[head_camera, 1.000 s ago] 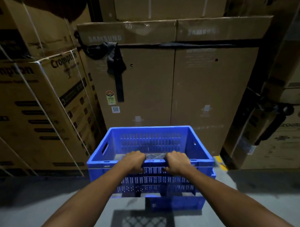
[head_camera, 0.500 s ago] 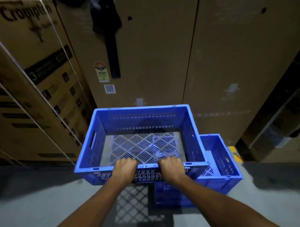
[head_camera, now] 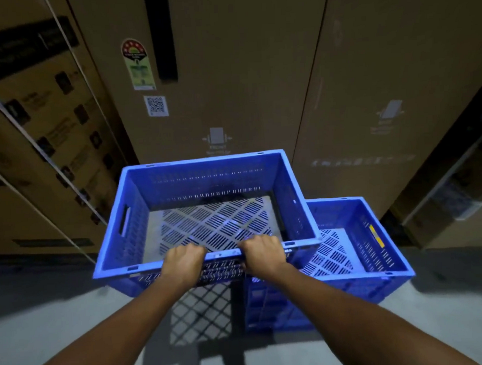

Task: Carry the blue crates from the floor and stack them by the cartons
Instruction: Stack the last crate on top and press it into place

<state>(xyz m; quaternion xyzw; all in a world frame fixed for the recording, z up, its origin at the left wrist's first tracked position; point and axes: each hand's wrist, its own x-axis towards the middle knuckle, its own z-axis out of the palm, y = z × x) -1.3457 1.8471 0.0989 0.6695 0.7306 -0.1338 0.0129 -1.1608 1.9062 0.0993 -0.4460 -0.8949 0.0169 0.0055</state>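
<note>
Now both hands (head_camera: 219,261) clamp crate (head_camera: 207,183) near rim, crate ahead of grip

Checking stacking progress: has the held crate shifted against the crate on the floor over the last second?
Yes. The held crate, gripped by left hand and right hand, now sits left of the floor crate, exposing most of its inside.

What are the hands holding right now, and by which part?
Both the left hand and right hand grip the near rim of the upper blue crate, side by side near its middle.
</note>
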